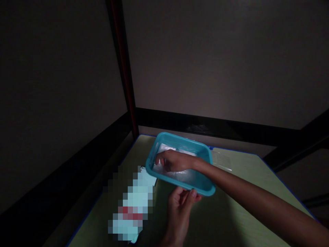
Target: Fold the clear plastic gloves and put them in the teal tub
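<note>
Teal tub [190,144] was near table's [246,164] far left corner. My left hand [183,202] pinched near rim; right hand [172,160] curled inside, over clear plastic [185,176], couldn't tell if gripping. Best handling, I judged: rim steady, fingertips light, no tipping.

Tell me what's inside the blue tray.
Shiny, pale material lies inside the blue tray. The right hand is in there too; whatever it covers cannot be seen.
</note>
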A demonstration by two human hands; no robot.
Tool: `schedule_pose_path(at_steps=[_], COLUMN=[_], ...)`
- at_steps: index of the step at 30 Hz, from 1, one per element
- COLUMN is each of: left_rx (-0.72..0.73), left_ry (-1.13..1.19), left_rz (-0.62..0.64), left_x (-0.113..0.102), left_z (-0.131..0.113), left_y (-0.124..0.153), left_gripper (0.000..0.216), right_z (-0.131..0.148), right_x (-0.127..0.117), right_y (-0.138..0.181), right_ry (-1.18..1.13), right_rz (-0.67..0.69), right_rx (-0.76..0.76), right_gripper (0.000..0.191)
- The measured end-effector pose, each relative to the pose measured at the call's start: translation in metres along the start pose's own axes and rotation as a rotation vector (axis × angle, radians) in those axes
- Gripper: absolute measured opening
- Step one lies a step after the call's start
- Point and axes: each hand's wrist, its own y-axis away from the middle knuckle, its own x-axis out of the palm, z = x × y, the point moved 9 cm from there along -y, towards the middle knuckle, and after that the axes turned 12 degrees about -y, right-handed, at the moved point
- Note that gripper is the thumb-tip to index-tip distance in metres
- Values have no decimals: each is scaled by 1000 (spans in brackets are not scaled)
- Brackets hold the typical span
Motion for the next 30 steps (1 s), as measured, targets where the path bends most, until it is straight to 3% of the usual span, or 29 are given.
schedule_pose_path(at_steps=[9, 23, 30], left_rx=[46, 55, 36], left_ry=[-4, -40, -64], left_rz=[22, 45, 29], left_x=[1, -1, 0], left_z=[1, 5, -1], left_y=[2, -1, 0], left_gripper=[27, 28, 32], right_z=[-12, -13, -12], right_x=[11, 18, 18], right_y=[-1, -3, -2], right_ry=[-110, -110, -78], right_rz=[150, 87, 62], right_rx=[21, -122, -114], right_gripper=[52, 43, 47])
